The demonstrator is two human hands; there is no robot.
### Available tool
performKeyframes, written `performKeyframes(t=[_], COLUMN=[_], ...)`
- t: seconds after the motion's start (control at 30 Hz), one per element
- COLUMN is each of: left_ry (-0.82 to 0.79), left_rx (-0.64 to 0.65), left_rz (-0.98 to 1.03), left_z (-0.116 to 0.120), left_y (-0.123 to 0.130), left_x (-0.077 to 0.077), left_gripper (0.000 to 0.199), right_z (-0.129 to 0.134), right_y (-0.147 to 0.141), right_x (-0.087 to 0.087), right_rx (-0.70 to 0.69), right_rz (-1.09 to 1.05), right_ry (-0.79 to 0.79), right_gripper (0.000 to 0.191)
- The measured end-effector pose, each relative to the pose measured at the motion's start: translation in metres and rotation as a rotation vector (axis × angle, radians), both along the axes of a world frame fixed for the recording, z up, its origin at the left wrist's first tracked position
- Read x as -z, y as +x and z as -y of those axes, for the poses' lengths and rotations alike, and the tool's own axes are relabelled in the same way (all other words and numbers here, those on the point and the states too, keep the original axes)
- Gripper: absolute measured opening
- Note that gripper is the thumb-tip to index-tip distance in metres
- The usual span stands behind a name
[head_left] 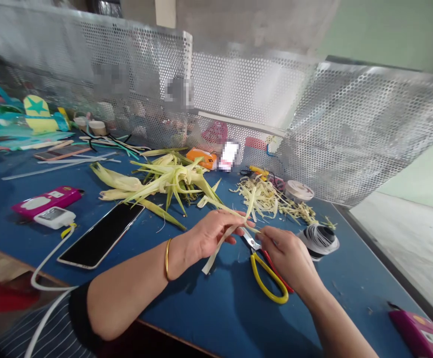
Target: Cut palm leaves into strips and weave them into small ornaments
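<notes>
My left hand (218, 231), with a gold bangle at the wrist, is closed on pale green corn husk strips (221, 248); one end hangs below the fingers and another sticks up above them. Close by on the right, my right hand (285, 251) pinches the thin far end of a husk strip. Beneath the hands lie scissors (270, 286) with yellow and red handles, partly hidden by my right hand. A heap of corn husks (175, 176) spreads on the blue table (209, 308) beyond my left hand.
Husk shreds (261, 196), a tape roll (299, 190) and a thread spool (318, 241) lie on the right. A dark-screened phone (102, 236) and a magenta power bank (48, 201) with a white cable lie left. Perforated metal panels (246, 84) border the back.
</notes>
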State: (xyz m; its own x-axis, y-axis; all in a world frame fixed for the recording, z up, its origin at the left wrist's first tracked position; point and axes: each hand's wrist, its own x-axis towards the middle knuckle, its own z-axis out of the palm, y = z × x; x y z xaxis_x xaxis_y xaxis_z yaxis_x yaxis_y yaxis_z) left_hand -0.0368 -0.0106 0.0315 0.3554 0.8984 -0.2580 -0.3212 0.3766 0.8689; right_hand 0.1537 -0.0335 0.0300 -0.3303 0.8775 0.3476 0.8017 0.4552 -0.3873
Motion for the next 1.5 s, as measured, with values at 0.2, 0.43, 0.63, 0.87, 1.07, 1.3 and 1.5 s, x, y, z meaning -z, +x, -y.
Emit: performKeyframes(t=[0.2,0.43,0.63,0.87,1.07,1.3,1.5], left_ry=[-0.006,0.024,-0.022,-0.061,-0.059,-0.076,-0.063], left_rx=[-0.138,0.044,0.031,0.031,0.001,0.073,0.098], left_rz=[-0.094,-0.032,-0.011,-0.053,-0.061,-0.117,-0.094], left_z=[0.0,-0.001,0.002,0.006,0.008,0.012,0.014], left_y=[0.006,0.003,0.006,0.011,0.013,0.016,0.021], left_x=[0.005,0.013,0.014,0.014,0.013,0.014,0.016], left_gripper=[0.022,0.022,0.024,0.037,0.041,0.037,0.022], right_z=[0.002,-0.007,-0.016,-0.018,-0.011,-0.012,-0.012], right_y=[0.0,0.009,0.004,0.003,0.004,-0.009,-0.016], right_x=[-0.002,0.003,0.013,0.019,0.01,0.019,0.027], right_rx=[-0.022,0.066,-0.01,0.099,0.138,0.039,0.112], right_rz=[-0.042,-0.119,-0.56,-0.393,-0.018,-0.923,-1.176], right_ry=[0.001,-0.073,-0.289,-0.197,0.247,-0.553,-0.526], right_gripper=[0.031,0.032,0.032,0.044,0.028,0.044,0.037])
